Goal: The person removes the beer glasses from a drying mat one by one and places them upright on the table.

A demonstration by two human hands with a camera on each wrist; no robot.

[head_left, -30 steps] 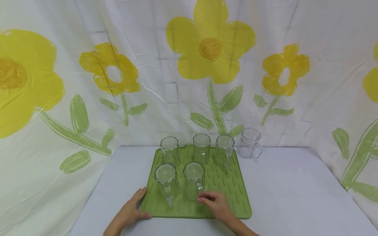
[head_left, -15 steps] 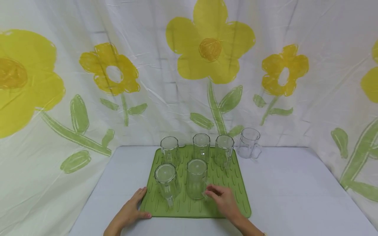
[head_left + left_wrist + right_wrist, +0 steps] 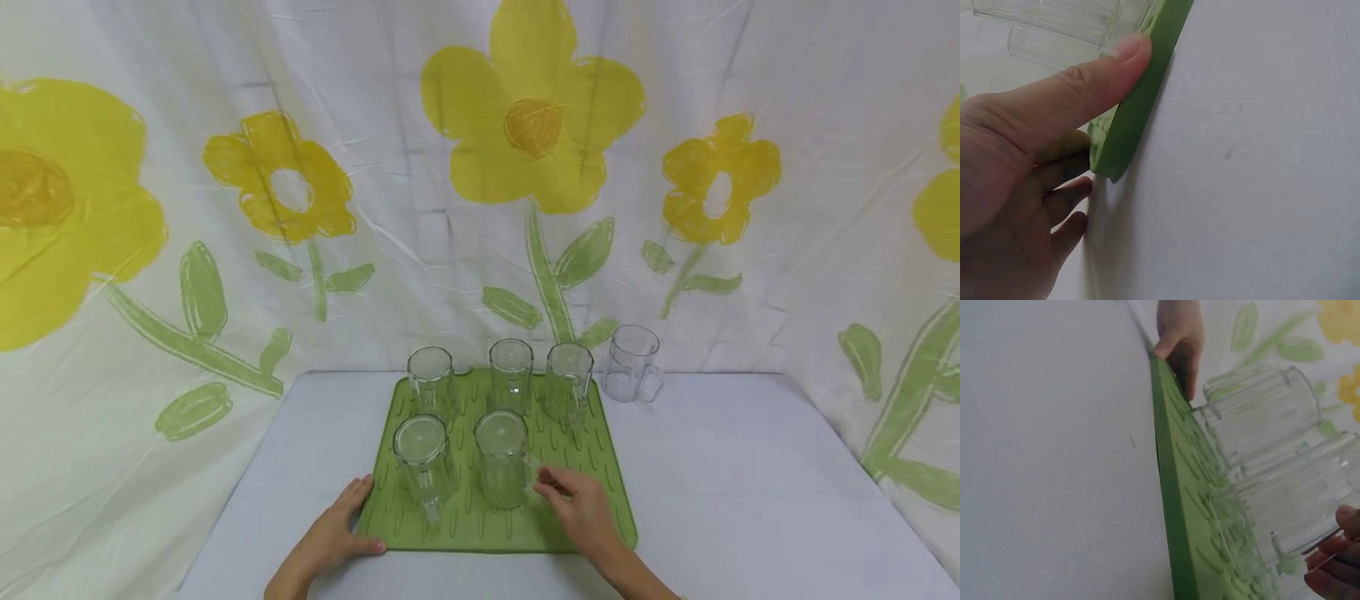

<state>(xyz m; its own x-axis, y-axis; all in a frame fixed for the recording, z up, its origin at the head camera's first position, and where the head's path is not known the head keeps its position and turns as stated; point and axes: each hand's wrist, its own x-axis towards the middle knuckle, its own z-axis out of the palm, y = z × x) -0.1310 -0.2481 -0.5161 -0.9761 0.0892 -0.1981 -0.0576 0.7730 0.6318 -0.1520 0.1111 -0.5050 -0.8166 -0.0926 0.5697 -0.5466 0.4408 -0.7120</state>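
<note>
In the head view my right hand (image 3: 583,507) pinches the handle of a clear glass mug (image 3: 502,467) between thumb and fingers. That mug stands upside down on a ribbed green drying mat (image 3: 555,525). My left hand (image 3: 330,533) rests at the mat's front left corner. The left wrist view shows its thumb (image 3: 1097,81) on the mat's front edge and the other fingers beside the corner. Another upside-down glass mug (image 3: 423,458) stands just left of the held one. Seen from the right wrist, both front mugs have their rims down on the mat.
Three more glass mugs stand along the mat's back: one at left (image 3: 432,387), one in the middle (image 3: 512,379), one at right (image 3: 570,383). Another mug (image 3: 632,365) stands on the white table (image 3: 720,483) beyond the mat's back right corner. A flowered curtain (image 3: 405,250) hangs behind.
My right hand has shifted the held mug slightly to the right, raising it a little and then lowering it onto the mat. My left hand has stayed at the corner.
</note>
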